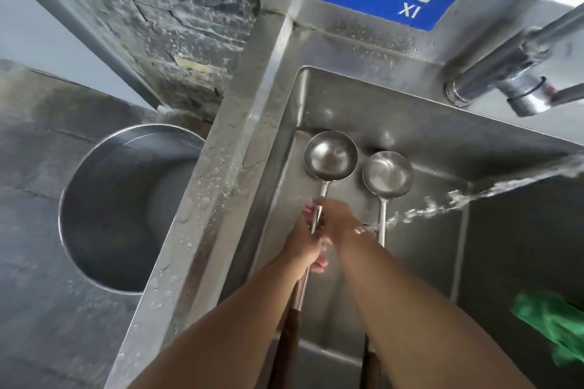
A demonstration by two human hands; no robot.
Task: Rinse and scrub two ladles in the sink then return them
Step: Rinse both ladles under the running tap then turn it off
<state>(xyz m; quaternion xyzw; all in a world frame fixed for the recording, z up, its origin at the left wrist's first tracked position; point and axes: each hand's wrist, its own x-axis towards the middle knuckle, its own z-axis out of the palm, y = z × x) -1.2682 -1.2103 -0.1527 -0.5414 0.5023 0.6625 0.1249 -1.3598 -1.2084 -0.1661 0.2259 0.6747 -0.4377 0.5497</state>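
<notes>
Both ladles are lying inside the steel sink (pixel 426 133), bowls facing up near its back wall. Their dark grips are running out of frame at its front.

The left ladle (pixel 331 155) is sitting by the sink's left wall, and the right ladle (pixel 388 174) is lying just beside it.

The left hand (pixel 303 240) is curling its fingers round the left ladle's shaft. The right hand (pixel 336 218) is covering the same shaft, back turned up and fingers tucked under. Can't tell if it's gripping. Something dark between the palms is too blurred to name.

A water stream (pixel 442 202) is coming in from the sink's right, source cut off, and splashing the right wrist. The faucet (pixel 505 73) over the back right corner and the green cloth (pixel 550 325) at the right edge are both cropped.
</notes>
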